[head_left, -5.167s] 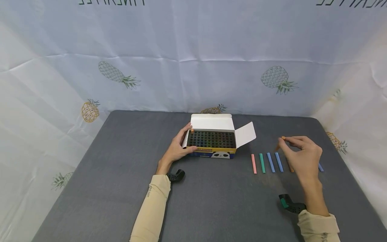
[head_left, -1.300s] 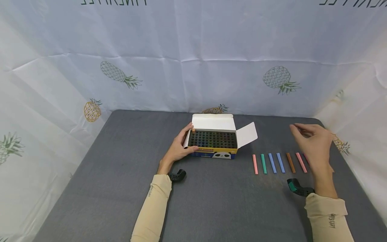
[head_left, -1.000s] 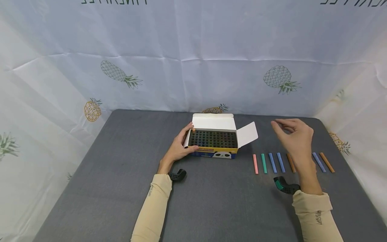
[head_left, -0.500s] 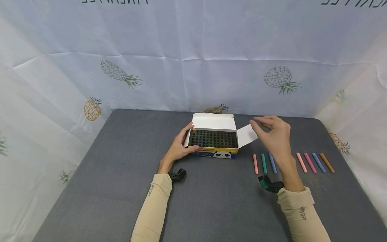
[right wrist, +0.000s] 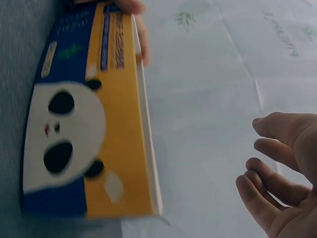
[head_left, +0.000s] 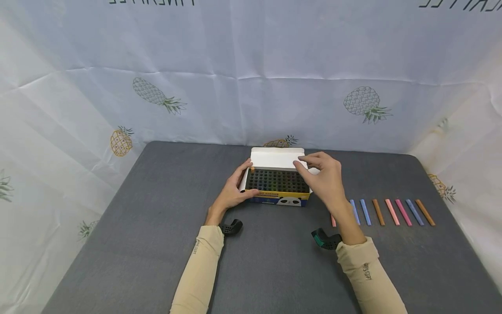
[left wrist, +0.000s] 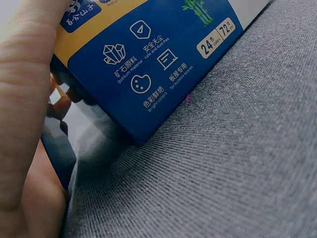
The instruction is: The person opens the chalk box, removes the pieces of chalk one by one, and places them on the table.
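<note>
My left hand point(head_left: 231, 192) grips the left end of an open chalk box point(head_left: 274, 198), thumb on the front and fingers toward the back. Blue and yellow with a panda face, the box point(left wrist: 158, 59) fills the top of the left wrist view. Its dark insert point(head_left: 276, 179) is full of small round holes. One orange chalk stick point(head_left: 252, 169) pokes up in the back left corner. Over the box's right end hovers my right hand point(head_left: 323, 176), partly covering the side flap. In the right wrist view, this hand's fingers point(right wrist: 277, 126) are loosely bent, apart from the thumb, holding nothing.
Right of the box, several chalk sticks lie in a row: pink point(head_left: 333, 220), blue point(head_left: 365, 212), brown point(head_left: 378, 212), magenta point(head_left: 403, 212), and another brown stick point(head_left: 425, 213) at the right end. My right forearm hides part of the row. A pineapple-print cloth point(head_left: 243, 109) hangs behind the table.
The brown chalk stick that my right hand pinched earlier now lies at the row's right end. That hand has moved left to the box, without chalk. My left hand stays on the box.
</note>
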Demonstrator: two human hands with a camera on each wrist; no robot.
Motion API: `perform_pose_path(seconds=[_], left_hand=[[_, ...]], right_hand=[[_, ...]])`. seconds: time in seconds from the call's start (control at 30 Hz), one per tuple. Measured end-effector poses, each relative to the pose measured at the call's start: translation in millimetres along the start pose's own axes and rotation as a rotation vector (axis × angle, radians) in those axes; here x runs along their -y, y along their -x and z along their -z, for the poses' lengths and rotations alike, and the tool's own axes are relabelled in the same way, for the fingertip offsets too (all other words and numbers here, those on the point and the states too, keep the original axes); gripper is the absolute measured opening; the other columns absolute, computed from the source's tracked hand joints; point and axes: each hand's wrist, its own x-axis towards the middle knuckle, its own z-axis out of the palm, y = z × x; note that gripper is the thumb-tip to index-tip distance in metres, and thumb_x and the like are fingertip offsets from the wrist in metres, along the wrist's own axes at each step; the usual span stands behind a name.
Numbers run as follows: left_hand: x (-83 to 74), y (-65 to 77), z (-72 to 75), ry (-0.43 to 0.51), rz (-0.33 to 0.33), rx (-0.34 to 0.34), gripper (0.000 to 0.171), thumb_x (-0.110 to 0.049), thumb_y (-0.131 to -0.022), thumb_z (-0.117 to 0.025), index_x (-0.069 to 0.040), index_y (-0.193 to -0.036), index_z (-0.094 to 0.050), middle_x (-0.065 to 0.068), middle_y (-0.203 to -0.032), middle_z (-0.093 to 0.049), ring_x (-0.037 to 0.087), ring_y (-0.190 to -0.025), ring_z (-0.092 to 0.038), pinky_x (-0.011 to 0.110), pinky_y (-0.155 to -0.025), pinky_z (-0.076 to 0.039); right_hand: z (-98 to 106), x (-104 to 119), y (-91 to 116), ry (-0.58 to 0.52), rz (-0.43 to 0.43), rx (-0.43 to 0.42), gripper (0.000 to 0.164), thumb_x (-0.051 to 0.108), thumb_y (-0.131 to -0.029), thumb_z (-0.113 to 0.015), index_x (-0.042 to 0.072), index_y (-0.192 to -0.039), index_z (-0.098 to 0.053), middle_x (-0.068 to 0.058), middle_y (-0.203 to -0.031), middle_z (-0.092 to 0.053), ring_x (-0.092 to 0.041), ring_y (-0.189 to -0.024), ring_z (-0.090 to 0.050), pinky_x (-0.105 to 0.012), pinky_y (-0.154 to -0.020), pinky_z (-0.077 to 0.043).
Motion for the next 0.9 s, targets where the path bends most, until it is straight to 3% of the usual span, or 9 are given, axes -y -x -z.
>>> perform_pose_path(seconds=[0.2, 0.23, 0.5, 0.77, 0.9], left_hand=[[-1.1, -0.5, -0.7, -0.002, 0.000, 0.000, 0.098, -0.061, -0.084, -0.076, -0.019, -0.161, -0.032, 0.004, -0.174, -0.016, 0.026, -0.162, -0.015, 0.054, -0.129, -0.020], [-1.1, -0.4, -0.7, -0.004, 0.001, -0.002, 0.098, -0.061, -0.084, -0.076, -0.019, -0.161, -0.032, 0.004, -0.174, -0.016, 0.026, -0.162, -0.015, 0.054, -0.129, -0.021], [-1.1, 0.3, 0.1, -0.012, 0.000, -0.007, 0.104, -0.070, -0.081, -0.073, -0.018, -0.161, -0.031, 0.006, -0.174, -0.015, 0.029, -0.161, -0.015, 0.056, -0.128, -0.022], [-1.0, 0.3, 0.7, 0.011, -0.008, 0.008, 0.105, -0.068, -0.081, -0.073, -0.016, -0.162, -0.030, 0.008, -0.174, -0.013, 0.030, -0.161, -0.016, 0.058, -0.126, -0.026], [0.0, 0.0, 0.2, 0.023, -0.012, 0.011, 0.105, -0.067, -0.081, -0.074, -0.016, -0.162, -0.029, 0.007, -0.174, -0.013, 0.030, -0.161, -0.015, 0.056, -0.127, -0.024]], right_hand=[[-20.7, 5.1, -1.9, -0.056, 0.009, 0.054, 0.022, 0.011, -0.089, -0.080, -0.004, -0.106, -0.079, -0.022, -0.101, -0.073, -0.038, -0.090, -0.070, -0.055, -0.091, -0.058], [-24.4, 5.2, -2.3, -0.065, 0.009, 0.065, 0.022, 0.011, -0.090, -0.079, -0.004, -0.106, -0.079, -0.022, -0.101, -0.073, -0.037, -0.090, -0.069, -0.051, -0.084, -0.062], [-54.0, 8.3, -3.2, -0.114, 0.007, 0.142, 0.022, 0.011, -0.090, -0.078, -0.004, -0.106, -0.079, -0.021, -0.100, -0.074, -0.035, -0.085, -0.073, -0.047, -0.077, -0.063], [-82.7, 12.3, -7.2, -0.146, -0.018, 0.199, 0.021, 0.013, -0.092, -0.077, -0.003, -0.106, -0.080, -0.020, -0.100, -0.075, -0.035, -0.091, -0.073, -0.045, -0.083, -0.063], [-94.3, 13.9, -8.0, -0.138, -0.015, 0.214, 0.019, 0.014, -0.092, -0.077, -0.001, -0.103, -0.081, -0.019, -0.098, -0.075, -0.033, -0.087, -0.074, -0.044, -0.080, -0.063]])
